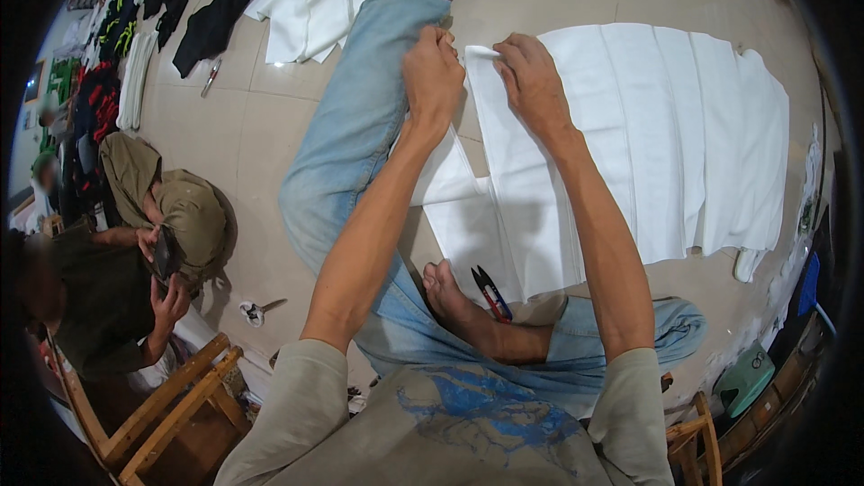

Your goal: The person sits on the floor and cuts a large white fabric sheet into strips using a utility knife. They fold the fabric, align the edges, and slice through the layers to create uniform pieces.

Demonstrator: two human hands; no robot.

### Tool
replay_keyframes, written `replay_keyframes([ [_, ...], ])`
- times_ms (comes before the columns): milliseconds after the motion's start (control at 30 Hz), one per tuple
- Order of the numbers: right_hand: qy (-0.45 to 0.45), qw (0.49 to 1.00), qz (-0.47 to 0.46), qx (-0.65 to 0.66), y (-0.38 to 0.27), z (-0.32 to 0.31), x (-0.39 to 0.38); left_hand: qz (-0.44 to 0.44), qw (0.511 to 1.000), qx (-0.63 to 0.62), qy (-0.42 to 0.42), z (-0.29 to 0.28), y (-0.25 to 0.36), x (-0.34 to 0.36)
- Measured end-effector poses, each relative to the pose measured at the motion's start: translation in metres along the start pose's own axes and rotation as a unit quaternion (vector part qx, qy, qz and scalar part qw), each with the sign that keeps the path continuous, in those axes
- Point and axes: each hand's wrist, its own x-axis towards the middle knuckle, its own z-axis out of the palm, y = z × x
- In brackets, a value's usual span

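Note:
My left hand is closed beside my outstretched jeans leg, above white cloth; what it grips, if anything, is hidden. My right hand has curled fingers on the upper corner of a white fabric panel, pinching its edge. Overlapping white pieces spread out to the right. Black-bladed thread snips lie near my bare foot.
At left, a co-worker sits holding a dark object. Scissors and a small tool lie on the tiles. Dark garments and white ones lie beyond. Wooden frames and a green stool stand nearby.

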Motion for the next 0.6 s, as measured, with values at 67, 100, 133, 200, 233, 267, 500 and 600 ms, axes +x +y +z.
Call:
replay_keyframes([
  [67,-0.002,1.000,-0.002,-0.002,0.000,-0.001,0.000,0.008,1.000,0.013,-0.011,0.001,-0.002,-0.001],
  [100,0.000,1.000,-0.003,-0.002,-0.001,-0.001,0.000,0.010,1.000,0.025,-0.016,0.001,-0.003,-0.001],
  [133,0.003,1.000,-0.003,-0.002,0.000,-0.001,0.000,0.012,0.999,0.037,-0.023,0.001,0.000,-0.001],
  [200,0.010,1.000,-0.009,-0.018,0.001,-0.002,-0.001,-0.019,0.996,0.027,-0.080,-0.001,0.005,-0.002],
  [233,0.014,1.000,-0.014,-0.024,0.001,-0.002,-0.001,-0.034,0.993,0.022,-0.107,-0.003,0.008,-0.002],
  [267,0.012,1.000,-0.014,-0.022,0.001,-0.001,-0.001,-0.016,0.996,0.020,-0.084,-0.003,0.005,-0.002],
  [500,0.006,1.000,-0.002,-0.029,-0.001,0.000,-0.002,0.018,1.000,0.006,0.016,0.006,0.005,0.003],
  [600,0.015,0.999,-0.003,-0.042,-0.005,0.001,-0.001,0.064,0.996,0.003,0.059,0.006,0.007,0.013],
])
